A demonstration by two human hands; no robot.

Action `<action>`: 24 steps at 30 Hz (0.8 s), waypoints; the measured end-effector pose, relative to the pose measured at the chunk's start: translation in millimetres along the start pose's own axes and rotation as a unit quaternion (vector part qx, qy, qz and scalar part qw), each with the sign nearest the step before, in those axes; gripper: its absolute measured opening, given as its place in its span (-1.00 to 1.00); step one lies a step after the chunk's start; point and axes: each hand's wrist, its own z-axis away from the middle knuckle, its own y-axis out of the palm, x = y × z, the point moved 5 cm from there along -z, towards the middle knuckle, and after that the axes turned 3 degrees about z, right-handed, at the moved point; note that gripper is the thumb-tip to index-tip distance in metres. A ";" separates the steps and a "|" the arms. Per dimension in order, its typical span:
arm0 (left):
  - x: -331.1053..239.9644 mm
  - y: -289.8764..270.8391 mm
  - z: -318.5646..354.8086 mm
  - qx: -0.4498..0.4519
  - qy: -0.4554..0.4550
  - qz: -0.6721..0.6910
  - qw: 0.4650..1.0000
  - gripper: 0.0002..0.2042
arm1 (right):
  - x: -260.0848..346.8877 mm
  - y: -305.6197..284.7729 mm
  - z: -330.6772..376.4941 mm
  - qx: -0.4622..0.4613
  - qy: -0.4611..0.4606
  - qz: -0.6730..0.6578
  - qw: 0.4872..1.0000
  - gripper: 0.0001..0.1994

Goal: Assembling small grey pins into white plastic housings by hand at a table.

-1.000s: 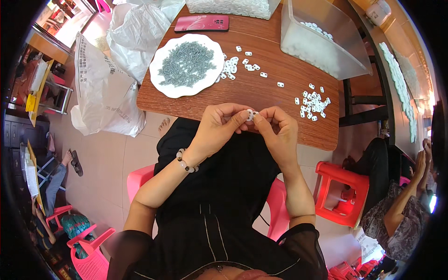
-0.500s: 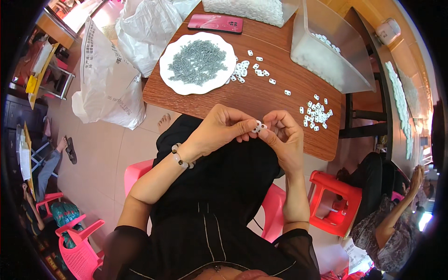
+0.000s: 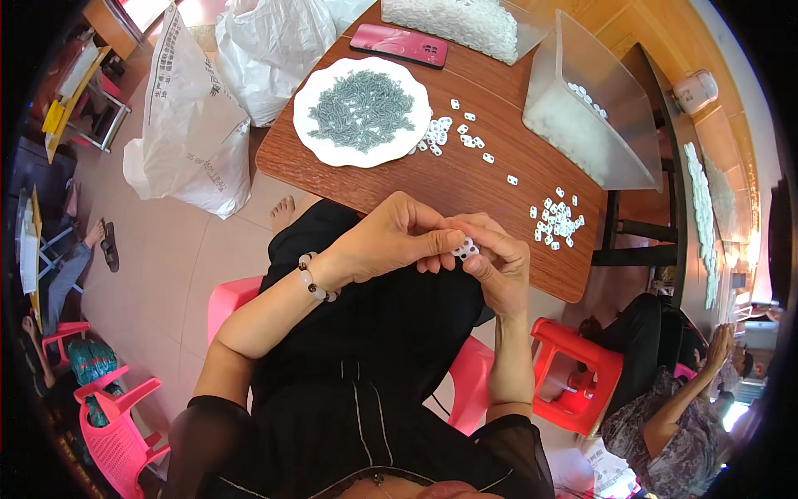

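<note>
Over my lap, at the table's near edge, both hands meet on small white plastic pieces with dark holes (image 3: 467, 249). My left hand (image 3: 399, 237) pinches them between thumb and fingers from the left. From the right, my right hand (image 3: 499, 264) grips them, its thumb below and fingers curled above. How many pieces are held is hard to see. Beyond my left hand, a white scalloped plate (image 3: 309, 143) bears a heap of small grey metal pins (image 3: 360, 106). Similar white two-holed pieces lie in a pile (image 3: 557, 220) at the table's right and loosely beside the plate (image 3: 437, 133).
A pink phone (image 3: 397, 45) lies behind the plate on the brown wooden table (image 3: 366, 187). Clear bins of white pieces (image 3: 573, 125) stand at the far side. White sacks (image 3: 199, 125) are on the left; a red stool (image 3: 573, 374) and another person (image 3: 673, 424) are on the right.
The fingers of my right hand have closed in over the white pieces, nearer my left hand. The held pieces have turned and show more holes. The whole view has shifted slightly.
</note>
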 end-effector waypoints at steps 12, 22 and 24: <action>6.0 3.7 2.9 -0.002 0.020 0.061 0.998 -0.74 | -0.3 0.2 -0.5 -0.025 -0.049 0.050 0.997 -0.66; 1.4 1.7 4.3 -0.016 0.021 0.035 0.999 -0.77 | 0.2 7.1 0.7 -0.019 -0.040 0.039 0.998 -0.61; 0.3 2.0 5.1 -0.017 0.024 0.025 0.999 -0.70 | 1.7 10.0 0.9 -0.040 -0.026 0.025 0.999 -0.57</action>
